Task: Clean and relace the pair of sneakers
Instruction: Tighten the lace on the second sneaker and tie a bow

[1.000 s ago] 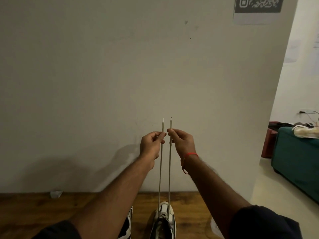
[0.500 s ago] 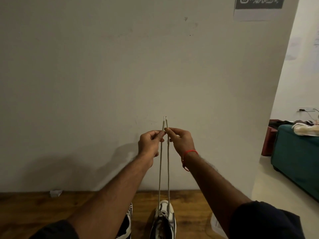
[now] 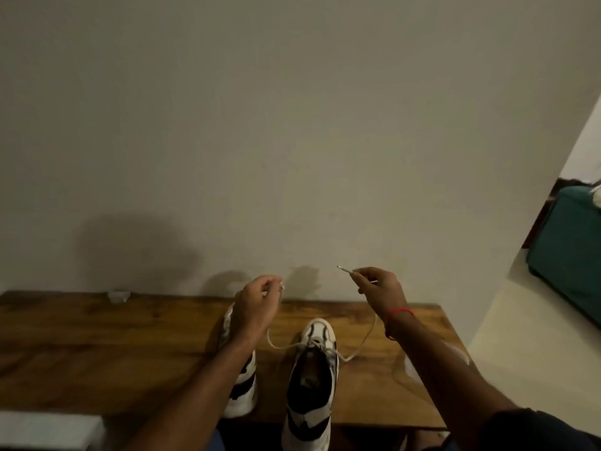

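The lace (image 3: 364,340) runs through the holes near the toe of the right shoe (image 3: 312,379) and comes out on both sides. Both ends hang loose and curved, not pulled tight.

The lace could slip back out of the holes if one hand tugs harder than the other, and then one end would be longer than the other. A tip could also drop if the pinch goes soft. It could miss the next hole too, since the holes are small and the shoe is dark inside. A hard pull might drag the shoe off the near edge, because its heel sticks out over it.

The right shoe is white with black stripes and stands on the table (image 3: 97,353), toe pointing to the wall. Only the far holes have lace in them; the rest looks open. The left shoe (image 3: 242,382) stands just beside it, partly hidden by an arm. I cannot tell if it has a lace.

The left hand (image 3: 257,307) pinches one lace end with curled fingers. The right hand (image 3: 380,288) pinches the other end, and the tip pokes out to the left.

A small clear thing (image 3: 118,296) lies far left by the wall.
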